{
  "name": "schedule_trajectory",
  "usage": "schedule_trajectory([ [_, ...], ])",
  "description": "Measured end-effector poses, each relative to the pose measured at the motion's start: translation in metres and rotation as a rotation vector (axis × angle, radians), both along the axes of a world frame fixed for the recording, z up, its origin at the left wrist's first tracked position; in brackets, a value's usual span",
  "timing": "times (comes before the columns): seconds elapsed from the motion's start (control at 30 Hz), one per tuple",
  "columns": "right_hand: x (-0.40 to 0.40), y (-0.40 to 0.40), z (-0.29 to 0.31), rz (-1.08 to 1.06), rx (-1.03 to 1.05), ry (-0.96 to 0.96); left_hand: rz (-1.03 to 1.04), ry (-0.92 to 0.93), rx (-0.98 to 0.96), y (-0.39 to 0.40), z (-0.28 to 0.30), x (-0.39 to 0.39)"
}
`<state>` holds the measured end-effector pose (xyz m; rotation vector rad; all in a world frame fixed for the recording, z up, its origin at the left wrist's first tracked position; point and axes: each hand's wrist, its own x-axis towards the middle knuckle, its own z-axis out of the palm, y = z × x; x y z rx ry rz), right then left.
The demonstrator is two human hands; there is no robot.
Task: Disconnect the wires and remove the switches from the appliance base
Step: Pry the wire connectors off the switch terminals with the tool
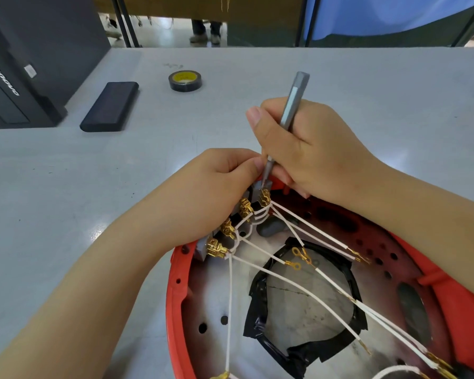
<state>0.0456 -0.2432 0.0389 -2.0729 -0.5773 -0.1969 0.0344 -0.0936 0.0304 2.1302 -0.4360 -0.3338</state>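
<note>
A red appliance base (175, 291) is seen lying open side up on a grey table (257, 77), at the near right of the view. Along its far left rim a row of grey switches (203, 248) is seated, each fitted with gold terminals (216, 248) from which white wires (307, 292) are led across the inside of the base. Several wire ends lie loose and are tipped with gold ring lugs (296, 266). The middle of the base is edged with black tape (257, 310) around a pale, cracked patch.

The left hand (211, 195) is curled over the switch row, with its fingertips pinched at the farthest switch, just beside the tool tip. A slim grey screwdriver (292, 105) is gripped by the right hand (307, 149) like a pen, fingers closed round the shaft; its tip is set down at the farthest gold terminal (exact contact cannot be made out).

Farther off on the table a roll of black tape with a yellow core label (185, 81) is laid flat; its print is too small to be read. A flat black case (110, 106) lies to its left. At the far left a black computer unit (25, 64) is marked "lenovo" in white letters, and a small white sticker is carried beside the name.
</note>
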Motion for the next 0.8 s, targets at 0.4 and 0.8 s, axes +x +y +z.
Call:
schedule_trajectory([
  [0.4,-0.012,0.001,-0.004,0.000,-0.143,-0.310,0.011,-0.018,-0.004,0.002,-0.001,0.001],
  [0.8,-0.001,0.004,0.000,-0.047,-0.151,-0.122,0.005,-0.001,-0.015,0.002,-0.002,0.002],
])
